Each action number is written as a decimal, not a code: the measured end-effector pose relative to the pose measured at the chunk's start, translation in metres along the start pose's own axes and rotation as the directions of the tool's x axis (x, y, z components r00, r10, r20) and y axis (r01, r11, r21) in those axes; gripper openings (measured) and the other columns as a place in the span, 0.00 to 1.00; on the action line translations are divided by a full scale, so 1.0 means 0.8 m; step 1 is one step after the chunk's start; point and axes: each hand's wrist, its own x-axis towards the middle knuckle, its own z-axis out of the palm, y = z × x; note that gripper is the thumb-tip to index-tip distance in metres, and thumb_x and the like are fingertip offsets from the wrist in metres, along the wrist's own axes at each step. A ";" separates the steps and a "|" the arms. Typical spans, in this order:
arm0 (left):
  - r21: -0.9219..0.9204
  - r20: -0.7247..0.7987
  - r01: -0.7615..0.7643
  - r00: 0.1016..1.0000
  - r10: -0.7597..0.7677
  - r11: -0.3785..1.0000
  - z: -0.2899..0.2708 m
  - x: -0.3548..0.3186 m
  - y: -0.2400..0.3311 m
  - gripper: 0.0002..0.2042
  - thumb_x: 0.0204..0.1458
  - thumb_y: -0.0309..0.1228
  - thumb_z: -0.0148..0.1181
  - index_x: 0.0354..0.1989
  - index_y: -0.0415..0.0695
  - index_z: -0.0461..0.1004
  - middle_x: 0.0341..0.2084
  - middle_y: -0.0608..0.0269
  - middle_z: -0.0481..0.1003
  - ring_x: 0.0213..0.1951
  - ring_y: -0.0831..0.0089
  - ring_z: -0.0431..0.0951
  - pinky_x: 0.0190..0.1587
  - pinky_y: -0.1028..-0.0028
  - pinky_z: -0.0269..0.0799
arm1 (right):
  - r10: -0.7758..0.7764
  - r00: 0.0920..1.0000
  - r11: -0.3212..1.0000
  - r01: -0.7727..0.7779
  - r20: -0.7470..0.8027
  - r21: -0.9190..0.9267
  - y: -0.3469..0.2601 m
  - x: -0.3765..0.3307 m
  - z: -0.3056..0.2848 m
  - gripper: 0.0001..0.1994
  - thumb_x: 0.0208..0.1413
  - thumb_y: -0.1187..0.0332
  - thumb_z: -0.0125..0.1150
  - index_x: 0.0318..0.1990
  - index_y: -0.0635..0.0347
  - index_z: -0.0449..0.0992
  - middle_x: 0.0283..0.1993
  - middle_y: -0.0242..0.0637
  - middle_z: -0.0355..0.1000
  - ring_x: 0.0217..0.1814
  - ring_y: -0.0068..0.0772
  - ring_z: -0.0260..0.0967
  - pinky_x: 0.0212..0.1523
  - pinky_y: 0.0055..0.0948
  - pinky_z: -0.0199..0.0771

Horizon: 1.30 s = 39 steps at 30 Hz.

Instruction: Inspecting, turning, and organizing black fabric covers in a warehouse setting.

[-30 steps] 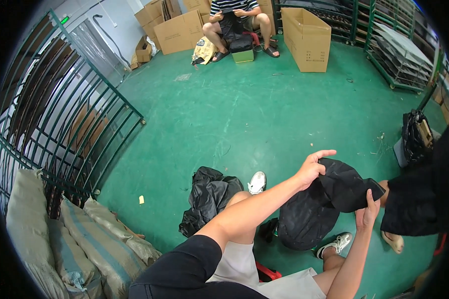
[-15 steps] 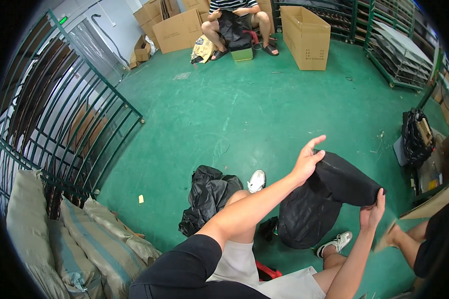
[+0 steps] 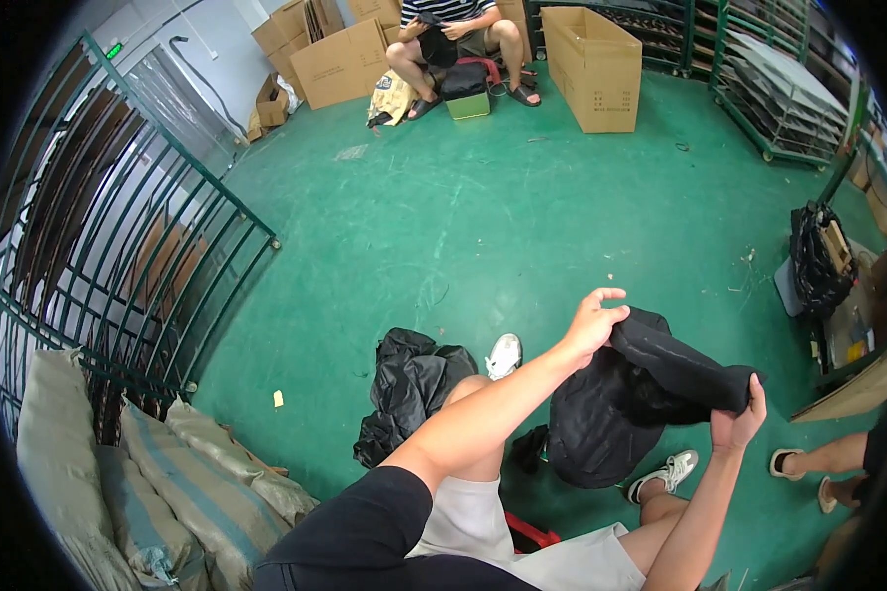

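Note:
Between my hands stretches a black cloth (image 3: 675,360), its upper edge folded over in a thick band. My left hand (image 3: 593,328) is closed on the far left corner, thumb on the fabric and forefinger sticking out. The right corner is gripped by my right hand (image 3: 739,419), with the fingers partly hidden behind the fabric. Below the band, more black fabric (image 3: 601,433) hangs down between my knees; whether it is all one piece I cannot tell. A crumpled heap of shiny black material (image 3: 414,389) lies on the floor beside my left shoe (image 3: 505,355).
Stuffed woven sacks (image 3: 192,483) lean at the lower left beside a green metal rack (image 3: 168,197). Across the green floor another person (image 3: 453,39) sits handling dark cloth, near a tall carton (image 3: 591,74). A black bag (image 3: 820,261) hangs at right; another person's legs (image 3: 828,458) stand below it.
The cloth's upper edge has folded over into a narrower band, and my left hand has shifted slightly down and left. At right, the other person's feet have moved. The seated person's cloth is bunched higher.

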 end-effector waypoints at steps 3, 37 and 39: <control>-0.085 0.079 0.032 0.997 -0.026 0.996 0.009 -0.016 0.015 0.26 0.55 0.27 0.59 0.62 0.44 0.58 0.31 0.63 0.75 0.31 0.76 0.78 0.32 0.73 0.75 | 0.068 0.998 0.996 -0.067 0.015 -0.053 -0.008 0.001 -0.005 0.14 0.64 0.61 0.48 0.41 0.62 0.75 0.41 0.41 0.77 0.43 0.39 0.76 0.50 0.40 0.75; -0.232 0.289 -0.259 0.902 0.320 0.938 0.026 0.023 0.056 0.25 0.52 0.16 0.58 0.59 0.42 0.61 0.36 0.58 0.77 0.37 0.71 0.79 0.41 0.70 0.77 | -0.030 0.999 0.997 0.033 0.037 -0.071 0.027 0.063 0.039 0.14 0.63 0.63 0.52 0.48 0.64 0.71 0.52 0.42 0.73 0.56 0.39 0.69 0.60 0.43 0.63; -0.268 0.385 -0.340 0.820 0.423 0.902 0.035 -0.006 0.078 0.24 0.52 0.17 0.59 0.58 0.40 0.64 0.37 0.61 0.77 0.38 0.73 0.78 0.43 0.72 0.75 | -0.062 0.994 0.998 0.063 0.092 -0.011 0.011 0.046 0.060 0.15 0.62 0.64 0.52 0.49 0.65 0.71 0.52 0.42 0.73 0.56 0.39 0.69 0.61 0.42 0.63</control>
